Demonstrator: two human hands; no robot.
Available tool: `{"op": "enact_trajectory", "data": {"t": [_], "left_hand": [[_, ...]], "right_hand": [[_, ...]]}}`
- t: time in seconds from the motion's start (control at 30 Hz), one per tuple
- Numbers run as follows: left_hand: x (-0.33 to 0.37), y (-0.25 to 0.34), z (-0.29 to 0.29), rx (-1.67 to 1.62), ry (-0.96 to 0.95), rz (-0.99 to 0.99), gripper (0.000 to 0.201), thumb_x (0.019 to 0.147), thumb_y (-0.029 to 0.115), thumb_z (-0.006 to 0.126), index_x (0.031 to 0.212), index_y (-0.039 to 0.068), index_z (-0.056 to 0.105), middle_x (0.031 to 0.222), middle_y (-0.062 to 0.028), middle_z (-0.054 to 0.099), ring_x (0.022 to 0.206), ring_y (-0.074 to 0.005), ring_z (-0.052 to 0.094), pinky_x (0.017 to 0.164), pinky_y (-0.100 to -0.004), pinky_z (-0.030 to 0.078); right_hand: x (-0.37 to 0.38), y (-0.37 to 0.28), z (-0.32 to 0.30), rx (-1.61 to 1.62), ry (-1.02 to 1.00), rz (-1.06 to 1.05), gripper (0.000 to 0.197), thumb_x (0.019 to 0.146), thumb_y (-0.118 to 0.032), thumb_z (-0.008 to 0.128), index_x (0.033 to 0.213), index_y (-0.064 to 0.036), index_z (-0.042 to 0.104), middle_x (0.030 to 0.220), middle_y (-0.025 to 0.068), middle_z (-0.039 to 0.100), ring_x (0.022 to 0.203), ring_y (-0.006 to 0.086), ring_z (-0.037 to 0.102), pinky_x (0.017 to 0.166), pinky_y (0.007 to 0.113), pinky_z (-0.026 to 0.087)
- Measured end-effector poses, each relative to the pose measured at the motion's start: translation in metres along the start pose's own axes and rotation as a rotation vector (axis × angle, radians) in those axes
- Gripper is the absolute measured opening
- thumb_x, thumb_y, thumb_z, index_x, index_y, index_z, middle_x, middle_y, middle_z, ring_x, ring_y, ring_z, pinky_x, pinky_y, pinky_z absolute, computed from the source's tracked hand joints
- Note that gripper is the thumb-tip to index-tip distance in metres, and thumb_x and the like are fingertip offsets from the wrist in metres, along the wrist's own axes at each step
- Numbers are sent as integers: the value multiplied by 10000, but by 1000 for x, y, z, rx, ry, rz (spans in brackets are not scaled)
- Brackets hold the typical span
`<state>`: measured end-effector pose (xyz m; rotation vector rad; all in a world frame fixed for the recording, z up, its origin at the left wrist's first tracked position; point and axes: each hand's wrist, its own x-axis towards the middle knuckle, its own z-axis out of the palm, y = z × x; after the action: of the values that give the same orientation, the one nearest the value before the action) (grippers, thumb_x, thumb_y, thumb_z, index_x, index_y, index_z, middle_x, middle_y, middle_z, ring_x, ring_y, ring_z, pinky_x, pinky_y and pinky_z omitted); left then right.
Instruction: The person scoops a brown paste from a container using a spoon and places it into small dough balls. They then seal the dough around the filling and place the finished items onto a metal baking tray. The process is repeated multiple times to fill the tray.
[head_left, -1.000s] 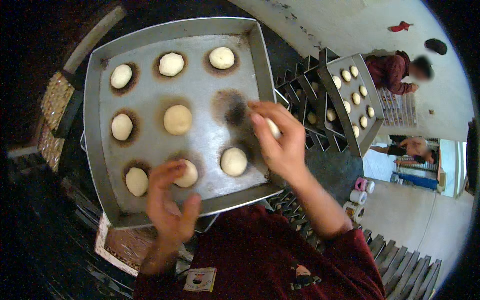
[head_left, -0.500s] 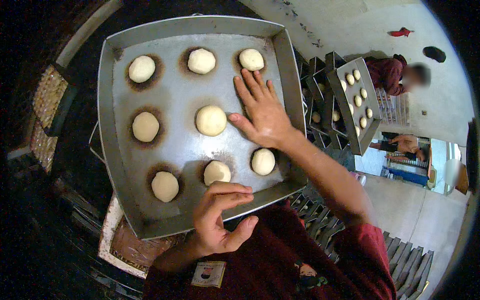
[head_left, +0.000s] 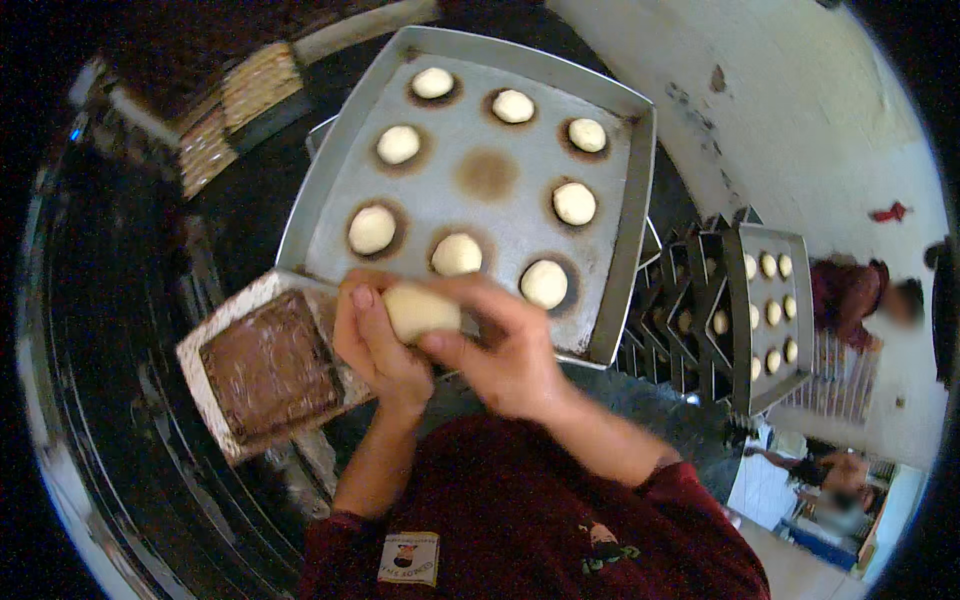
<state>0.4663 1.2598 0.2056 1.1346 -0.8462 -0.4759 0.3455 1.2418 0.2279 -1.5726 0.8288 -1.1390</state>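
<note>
Between my two hands, in front of my chest, is a pale round dough ball (head_left: 418,312). My left hand (head_left: 378,345) cups it from the left with curled fingers. From the right, my right hand (head_left: 510,345) closes on it, slightly blurred, with the thumb on its near side. Just beyond them stands a square metal baking tray (head_left: 520,255) with raised walls. Several more dough balls (head_left: 574,204) sit spaced around it, each with a dark ring beneath. At its middle, a bare brown round stain (head_left: 487,174) shows.
A pale-rimmed square container with a brown surface (head_left: 270,365) adjoins the tray's near left corner. Stacked trays (head_left: 690,300) stand at right, the outermost tray (head_left: 770,325) carrying dough balls. Beyond are a crouching person (head_left: 850,300) and a wall (head_left: 800,130).
The middle dough ball has left the tray and is now in my hands. My right hand has come back from the tray to meet my left. The whole view has turned.
</note>
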Motion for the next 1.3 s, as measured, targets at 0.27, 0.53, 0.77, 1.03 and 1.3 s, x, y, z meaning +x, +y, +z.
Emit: {"op": "enact_trajectory", "data": {"t": [0.27, 0.53, 0.77, 1.03, 1.3], "left_hand": [[-126, 23, -125, 171, -205, -129, 265, 849, 187, 794, 955, -6, 647, 871, -87, 671, 810, -176, 633, 732, -316, 518], [-210, -9, -216, 103, 71, -564, 445, 747, 111, 903, 1126, 8, 693, 1084, -86, 747, 984, -149, 698, 895, -330, 561], [-174, -52, -351, 315, 131, -367, 591, 696, 32, 938, 1201, 15, 631, 1155, -110, 742, 1022, -183, 710, 944, -361, 580], [-182, -63, -493, 303, 315, -561, 597, 692, -41, 874, 1225, 38, 615, 1196, -120, 713, 1047, -209, 703, 944, -357, 569], [-151, -51, -540, 318, 389, -542, 561, 690, -35, 799, 1221, 42, 637, 1223, -121, 711, 1143, -248, 685, 987, -364, 535]], "right_hand": [[-113, 21, 45, 268, -217, 687, 293, 973, -319, 687, 917, -32, 660, 1228, 208, 603, 1086, 273, 606, 930, 423, 478], [-162, 95, 135, 140, -177, 306, 188, 937, 20, 660, 1096, -39, 579, 1417, 179, 557, 1305, 285, 552, 1106, 445, 429], [-140, 323, 218, -561, -328, -42, 392, 934, -91, 721, 1274, 29, 569, 1246, 193, 675, 1098, 310, 680, 984, 376, 524], [-126, 215, 327, -690, -739, -179, 299, 879, 18, 679, 1175, -8, 712, 1053, 163, 704, 850, 282, 705, 764, 363, 581], [-100, 249, 457, -885, -1196, -435, 443, 778, -55, 674, 1211, -135, 731, 1123, 193, 698, 932, 399, 707, 788, 472, 599]]}}
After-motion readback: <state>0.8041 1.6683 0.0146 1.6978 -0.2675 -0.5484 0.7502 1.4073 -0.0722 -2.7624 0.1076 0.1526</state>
